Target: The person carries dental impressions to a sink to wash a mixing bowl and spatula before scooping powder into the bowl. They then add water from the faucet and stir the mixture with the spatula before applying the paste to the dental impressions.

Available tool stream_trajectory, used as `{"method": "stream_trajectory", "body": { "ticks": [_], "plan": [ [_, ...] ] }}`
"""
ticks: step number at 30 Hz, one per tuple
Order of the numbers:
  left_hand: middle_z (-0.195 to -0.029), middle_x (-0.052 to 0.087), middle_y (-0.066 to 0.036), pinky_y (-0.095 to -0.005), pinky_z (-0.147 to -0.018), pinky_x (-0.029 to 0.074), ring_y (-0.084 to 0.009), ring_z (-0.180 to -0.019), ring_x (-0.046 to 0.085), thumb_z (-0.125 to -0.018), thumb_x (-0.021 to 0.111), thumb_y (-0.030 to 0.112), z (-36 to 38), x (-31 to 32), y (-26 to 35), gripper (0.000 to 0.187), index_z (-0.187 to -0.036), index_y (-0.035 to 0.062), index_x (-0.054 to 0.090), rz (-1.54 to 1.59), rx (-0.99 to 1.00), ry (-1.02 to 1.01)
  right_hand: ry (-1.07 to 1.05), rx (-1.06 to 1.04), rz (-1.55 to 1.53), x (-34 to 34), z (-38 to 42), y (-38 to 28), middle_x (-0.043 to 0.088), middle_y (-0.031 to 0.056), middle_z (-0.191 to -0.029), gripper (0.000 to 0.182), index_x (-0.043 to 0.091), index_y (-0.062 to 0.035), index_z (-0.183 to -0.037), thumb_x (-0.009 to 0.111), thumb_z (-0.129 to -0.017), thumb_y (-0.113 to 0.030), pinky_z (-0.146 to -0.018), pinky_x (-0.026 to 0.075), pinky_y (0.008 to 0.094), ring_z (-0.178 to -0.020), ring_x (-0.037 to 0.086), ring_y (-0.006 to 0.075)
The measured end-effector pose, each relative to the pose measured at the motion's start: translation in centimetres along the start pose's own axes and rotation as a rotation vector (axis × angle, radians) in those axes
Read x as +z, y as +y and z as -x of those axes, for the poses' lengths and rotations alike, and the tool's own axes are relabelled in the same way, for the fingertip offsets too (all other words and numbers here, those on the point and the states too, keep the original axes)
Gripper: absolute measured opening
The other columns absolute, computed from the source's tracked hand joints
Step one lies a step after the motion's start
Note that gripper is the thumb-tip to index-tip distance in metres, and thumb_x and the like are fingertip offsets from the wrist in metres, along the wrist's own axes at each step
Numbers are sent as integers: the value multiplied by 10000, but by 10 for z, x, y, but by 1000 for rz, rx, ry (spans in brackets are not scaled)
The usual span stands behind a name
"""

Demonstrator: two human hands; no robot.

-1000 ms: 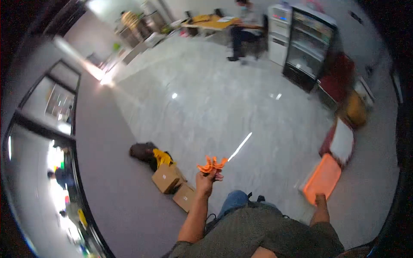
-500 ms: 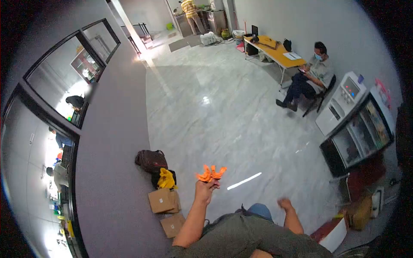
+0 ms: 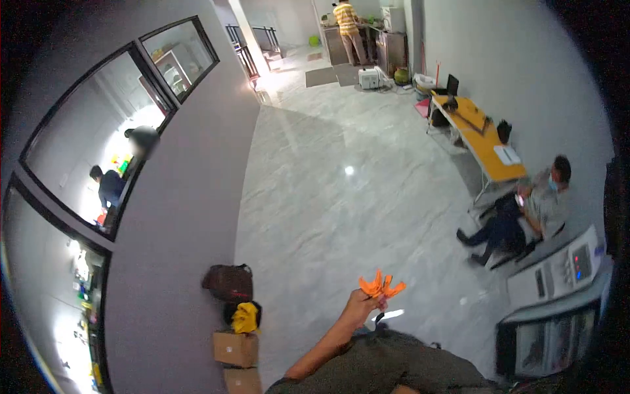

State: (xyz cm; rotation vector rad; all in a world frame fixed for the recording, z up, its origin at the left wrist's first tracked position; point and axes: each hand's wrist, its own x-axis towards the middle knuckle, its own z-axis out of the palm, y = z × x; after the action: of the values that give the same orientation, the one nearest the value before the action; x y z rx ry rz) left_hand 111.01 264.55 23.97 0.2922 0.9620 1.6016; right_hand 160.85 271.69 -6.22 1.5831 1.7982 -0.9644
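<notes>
My left hand (image 3: pixel 362 307) is raised in front of my body, its fingers closed around the base of a bright orange object with several curved prongs (image 3: pixel 382 285). The prongs spread upward and outward like petals; what exactly the object is, I cannot make out. Beyond it lies the shiny marbled floor. My right hand is out of view.
Along the left wall stand a dark brown bag (image 3: pixel 228 283), a yellow cloth (image 3: pixel 245 318) and cardboard boxes (image 3: pixel 235 349). At right, a seated person (image 3: pixel 545 205) is beside a yellow table (image 3: pixel 484 152), near a glass-fronted cabinet (image 3: pixel 551 341). Another person (image 3: pixel 348 29) stands at the far counter.
The view has swung left and moved forward. My left hand, still gripping the orange object, appears farther right and lower. My right hand has left the view.
</notes>
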Motion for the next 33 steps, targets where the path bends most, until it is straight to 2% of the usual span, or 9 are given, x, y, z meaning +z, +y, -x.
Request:
{"method": "stream_trajectory", "body": {
  "ticks": [4, 5, 7, 10, 13, 16, 18, 21, 33],
  "plan": [
    [-858, 635, -94, -331, -667, 509, -184, -748, 615, -913, 602, 61, -61, -4, 52, 149, -1005, -56, 611, -136, 73, 52, 548, -344, 263, -145, -292, -85, 681, 188, -855, 327, 708, -54, -795, 501, -811, -307, -763, 501, 519, -803, 640, 393],
    [-844, 637, -89, -328, -672, 508, -181, -753, 618, -911, 613, 73, -81, -10, 61, 161, -1006, -56, 618, -192, 47, 113, 514, -576, 823, -238, -303, -136, 667, 177, -814, 277, 677, -64, -871, 617, -740, -300, -676, 500, 430, -793, 647, 327],
    [-858, 641, -93, -332, -695, 510, -180, -766, 619, -900, 621, 62, -120, -27, 74, 155, -996, -60, 620, -159, 82, 139, 768, -538, -158, -364, -249, -264, 642, 141, -761, 260, 651, -57, -868, 516, -883, -279, -711, 491, 419, -763, 619, 358],
    [-868, 647, -98, -336, -710, 516, -181, -773, 622, -883, 640, 52, -178, -52, 108, 153, -981, -63, 621, -187, 55, 181, 527, -600, -591, -464, -240, -370, 620, 90, -806, 306, 625, -22, -921, 549, -919, -319, -694, 476, 360, -747, 582, 196],
    [-833, 651, -103, -332, -677, 515, -185, -740, 624, -890, 648, 88, -256, -70, 166, 162, -972, -51, 634, -253, 64, 147, 604, -641, -864, -466, -251, -438, 619, 78, -781, 331, 628, -24, -893, 533, -938, -338, -681, 468, 334, -727, 575, 174],
    [-813, 655, -116, -339, -656, 519, -199, -723, 631, -901, 645, 113, -334, -65, 222, 174, -981, -42, 635, -187, 26, 126, 550, -434, -230, -405, -321, -427, 679, 156, -825, 419, 655, -42, -834, 446, -941, -390, -741, 483, 465, -784, 622, 384],
    [-820, 653, -121, -348, -663, 526, -207, -733, 634, -898, 646, 109, -388, -67, 258, 185, -989, -51, 623, -122, 34, 103, 463, -577, 591, -264, -453, -331, 659, 157, -1033, 339, 668, -83, -991, 520, -892, -371, -860, 491, 464, -966, 619, 329],
    [-874, 656, -129, -349, -677, 520, -211, -762, 638, -880, 652, 77, -467, -72, 295, 190, -989, -74, 611, -109, 0, 39, -108, -224, 277, -312, -370, -349, 648, 163, -1064, 361, 661, -73, -1013, 520, -885, -380, -863, 490, 461, -982, 615, 327],
    [-942, 662, -143, -373, -678, 522, -224, -761, 635, -894, 622, 62, -731, -85, 407, 197, -1049, -59, 605, 55, 63, 164, 25, -212, 234, -571, -554, -539, 605, 186, -1185, 466, 637, -35, -1104, 519, -857, -412, -876, 487, 449, -1048, 598, 320]
  ]
}}
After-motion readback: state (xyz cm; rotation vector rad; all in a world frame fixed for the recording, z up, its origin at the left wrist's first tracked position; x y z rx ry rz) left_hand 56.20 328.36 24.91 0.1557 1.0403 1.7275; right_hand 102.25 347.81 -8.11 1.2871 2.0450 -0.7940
